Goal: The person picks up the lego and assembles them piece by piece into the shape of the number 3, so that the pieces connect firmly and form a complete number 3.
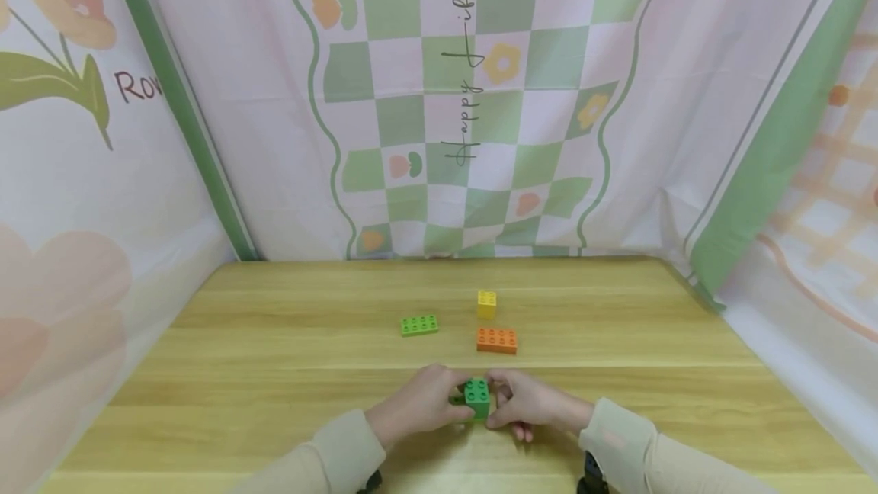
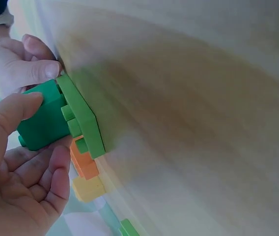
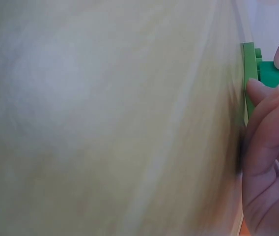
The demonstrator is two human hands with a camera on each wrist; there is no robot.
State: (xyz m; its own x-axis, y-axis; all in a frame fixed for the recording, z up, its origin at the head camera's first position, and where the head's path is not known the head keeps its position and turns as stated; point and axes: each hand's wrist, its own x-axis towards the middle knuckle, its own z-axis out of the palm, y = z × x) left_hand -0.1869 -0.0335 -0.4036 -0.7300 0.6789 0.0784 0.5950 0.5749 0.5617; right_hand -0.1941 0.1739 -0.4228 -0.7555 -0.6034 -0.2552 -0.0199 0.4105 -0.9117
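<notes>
A dark green block (image 1: 476,396) with several studs on top stands near the front of the table, upright. My left hand (image 1: 427,404) pinches it, with the thumb on one side and fingers on the other. Under the block lies a flat green brick (image 2: 87,118), some of its studs showing beyond the block in the left wrist view. From the other side, my right hand (image 1: 535,402) holds the end of this flat brick between thumb and forefinger. Its remaining fingers are curled. In the right wrist view the flat brick's edge (image 3: 249,64) shows beside my right fingertips.
Farther back on the wooden table (image 1: 274,341) lie an orange brick (image 1: 497,340), a light green flat brick (image 1: 419,325) and a small yellow block (image 1: 487,304). A printed curtain (image 1: 446,120) hangs behind the table, with more cloth along both sides.
</notes>
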